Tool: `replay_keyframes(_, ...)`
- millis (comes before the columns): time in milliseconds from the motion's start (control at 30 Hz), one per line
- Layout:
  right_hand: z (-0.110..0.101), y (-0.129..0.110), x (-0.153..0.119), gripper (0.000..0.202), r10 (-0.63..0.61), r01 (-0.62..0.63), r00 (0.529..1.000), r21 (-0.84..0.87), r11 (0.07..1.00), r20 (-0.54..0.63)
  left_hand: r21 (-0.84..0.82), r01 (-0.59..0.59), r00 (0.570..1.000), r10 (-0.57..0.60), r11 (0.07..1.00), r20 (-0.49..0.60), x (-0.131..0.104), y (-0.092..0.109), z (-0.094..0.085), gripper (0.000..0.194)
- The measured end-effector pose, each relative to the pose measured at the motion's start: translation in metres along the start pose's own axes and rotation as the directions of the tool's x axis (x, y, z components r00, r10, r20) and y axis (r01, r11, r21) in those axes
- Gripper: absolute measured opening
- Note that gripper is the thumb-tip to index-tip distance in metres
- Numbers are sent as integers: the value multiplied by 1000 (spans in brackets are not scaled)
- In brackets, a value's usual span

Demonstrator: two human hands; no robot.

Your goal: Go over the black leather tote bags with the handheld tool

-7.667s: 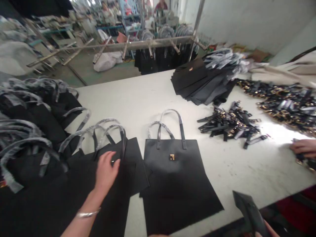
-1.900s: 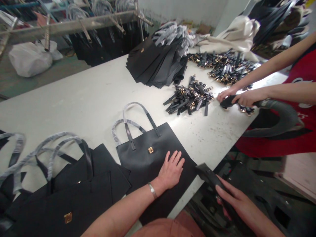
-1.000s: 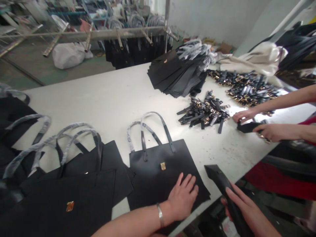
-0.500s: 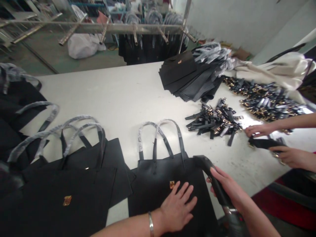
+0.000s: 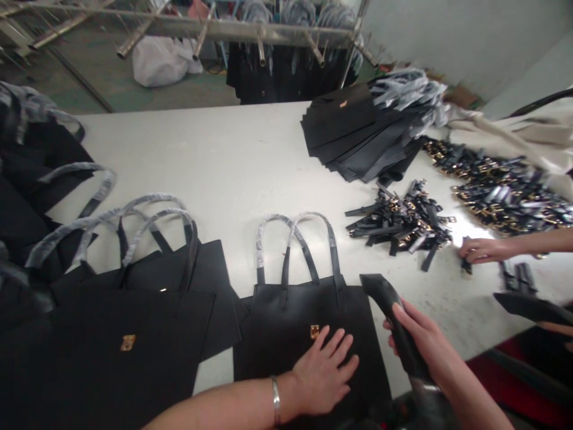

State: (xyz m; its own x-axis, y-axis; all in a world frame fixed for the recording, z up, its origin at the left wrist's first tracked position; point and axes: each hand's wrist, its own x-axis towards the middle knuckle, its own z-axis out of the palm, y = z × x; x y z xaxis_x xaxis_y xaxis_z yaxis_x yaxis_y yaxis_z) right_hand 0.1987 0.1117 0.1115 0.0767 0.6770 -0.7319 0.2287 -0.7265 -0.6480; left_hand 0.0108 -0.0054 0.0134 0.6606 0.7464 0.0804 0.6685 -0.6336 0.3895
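My left hand [image 5: 324, 371], a silver bracelet at its wrist, lies flat with spread fingers on a black handbag [image 5: 277, 358]. Just above my fingertips is the bag's gold clasp [image 5: 315, 331]. Two handles [image 5: 274, 222], partly wrapped in clear plastic, rise from the top edge. My right hand [image 5: 421, 334] is wrapped round a black hand-held tool with a bent, flat nozzle [image 5: 385, 295]. Its nozzle tip is beside the bag's upper right corner; I cannot tell whether they touch. The tool's lower end is dark and blurred, so its exact kind is unclear.
More black bags [image 5: 111, 370] overlap at left, and a fanned stack [image 5: 349, 131] lies at the back right. Piles of buckled straps [image 5: 403, 218] cover the table's right side. A co-worker's hand [image 5: 483, 249] works there. A metal rack [image 5: 192, 27] stands behind the table [image 5: 201, 155].
The tool's nozzle has lifted slightly away from the bag's top right corner. My left hand stays on the bag. The co-worker's hands have moved apart, and the whole view has shifted a little.
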Motion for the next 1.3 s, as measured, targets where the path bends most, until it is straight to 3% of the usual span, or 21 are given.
replay_keyframes(200,13,19,-21,71,179,-168,972,-78,983,151,-19,-5,1000,4,1000,-27,14,8,5,54)
replay_keyframes(400,29,8,-6,63,74,-69,990,-50,996,120,-46,2,999,-4,999,-39,14,9,7,54)
replay_keyframes(600,19,18,-14,71,183,-174,971,-70,982,155,-35,-4,998,2,999,-56,15,8,4,51)
replay_keyframes(667,23,13,-11,69,143,-134,980,-78,988,137,-25,11,998,-12,1000,-66,16,8,5,52)
replay_keyframes(767,27,2,-6,66,30,-29,999,-81,996,17,-15,17,997,-18,1000,-73,20,11,9,51)
replay_keyframes(867,20,0,-11,74,-5,-1,997,-82,997,-71,-3,30,996,-30,1000,-86,34,20,16,51)
replay_keyframes(967,11,10,-23,81,8,-13,1000,-180,984,-27,-27,42,993,-44,999,-105,56,27,22,44)
replay_keyframes(1033,12,18,-30,82,5,0,1000,-237,972,18,-84,-82,992,73,993,-106,64,25,22,32)
replay_keyframes(1133,27,29,-36,85,45,-15,991,-232,973,124,-157,-228,971,212,961,-112,45,10,13,20)
replay_keyframes(1300,59,28,-34,89,129,-76,958,-206,976,255,-28,58,989,-61,998,-135,-27,-27,-6,36)
